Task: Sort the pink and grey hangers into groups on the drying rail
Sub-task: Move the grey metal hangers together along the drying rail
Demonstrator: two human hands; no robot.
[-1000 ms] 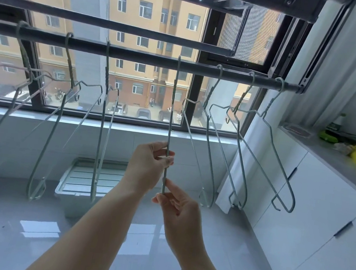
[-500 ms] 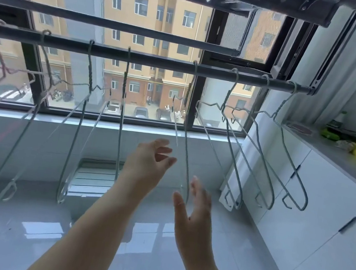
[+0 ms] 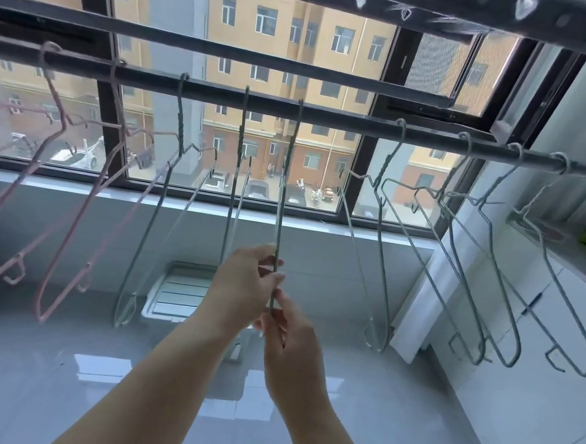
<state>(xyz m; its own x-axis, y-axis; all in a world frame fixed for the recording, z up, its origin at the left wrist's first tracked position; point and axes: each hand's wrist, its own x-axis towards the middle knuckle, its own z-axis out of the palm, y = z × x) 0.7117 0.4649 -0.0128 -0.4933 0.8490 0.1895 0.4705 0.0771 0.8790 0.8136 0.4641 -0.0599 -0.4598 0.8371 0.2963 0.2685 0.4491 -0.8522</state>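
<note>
Head view, room: I see a bare stretch of the dark metal drying rail [image 3: 348,120] to the right of the hanger I hold, reaching to the next grey hanger [image 3: 382,242]. On the left, a neighbouring grey hanger [image 3: 231,193] hangs near.
Head view, hanger: the thin grey wire hanger [image 3: 281,205] hangs edge-on near mid-rail, with pink wire hangers [image 3: 55,91] grouped at the left.
Head view, grip: my left hand [image 3: 242,286] pinches its lower wire between thumb and fingers. My right hand [image 3: 291,339], just below, has its fingers closed on the same wire.
</note>
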